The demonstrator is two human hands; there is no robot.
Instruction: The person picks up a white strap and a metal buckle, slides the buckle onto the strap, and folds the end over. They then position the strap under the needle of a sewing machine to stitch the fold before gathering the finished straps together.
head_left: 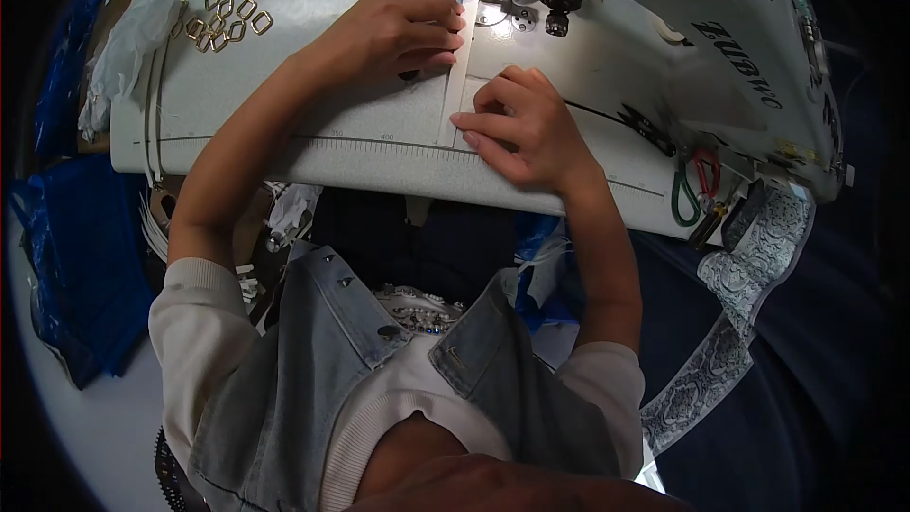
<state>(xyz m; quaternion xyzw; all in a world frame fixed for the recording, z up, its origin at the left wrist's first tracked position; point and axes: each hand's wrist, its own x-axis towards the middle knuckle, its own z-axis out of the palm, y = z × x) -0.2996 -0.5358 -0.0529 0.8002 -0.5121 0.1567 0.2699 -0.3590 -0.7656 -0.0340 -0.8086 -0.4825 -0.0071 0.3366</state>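
A narrow whitish strap runs front to back over the sewing machine bed, its far end close to the lit presser foot area. My left hand lies over the bed, fingers slightly apart, their tips resting along the strap's left side. Part of a small dark spot or object shows under that palm; I cannot make out what it is. Nearer the front edge, my right hand has thumb and index finger closed at the strap's right side, the other fingers curled.
The sewing machine head overhangs the right side. Several gold diamond-shaped rings lie at the back left, beside crumpled white material. Black snips and scissors with red and green handles lie right. Patterned lace trim hangs there.
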